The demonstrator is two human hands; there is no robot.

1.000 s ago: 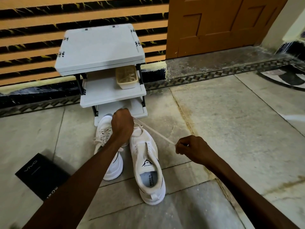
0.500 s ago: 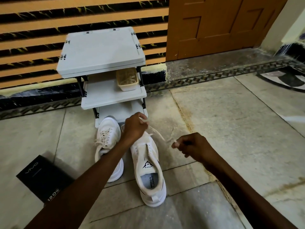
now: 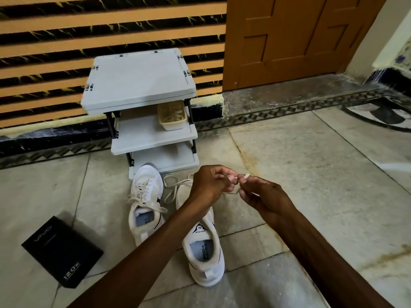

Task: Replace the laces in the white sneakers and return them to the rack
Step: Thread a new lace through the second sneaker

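Observation:
Two white sneakers stand on the floor in front of a grey three-shelf rack (image 3: 138, 85). The left sneaker (image 3: 145, 203) is laced. The right sneaker (image 3: 203, 247) lies partly under my left forearm. A cream lace (image 3: 170, 192) loops loosely on the floor between the shoes and runs up to my hands. My left hand (image 3: 211, 185) and my right hand (image 3: 260, 194) meet above the right sneaker's toe, both pinching the lace between fingertips.
A beige basket (image 3: 172, 117) with laces inside sits on the rack's middle shelf. A black box (image 3: 60, 247) lies on the floor at the left. A brown door (image 3: 300, 38) and a raised threshold are behind at the right. Striped wall behind the rack.
The lace was stretched taut between my hands; now it hangs slack. My hands have come together over the right sneaker's toe, the left moving right and the right moving left.

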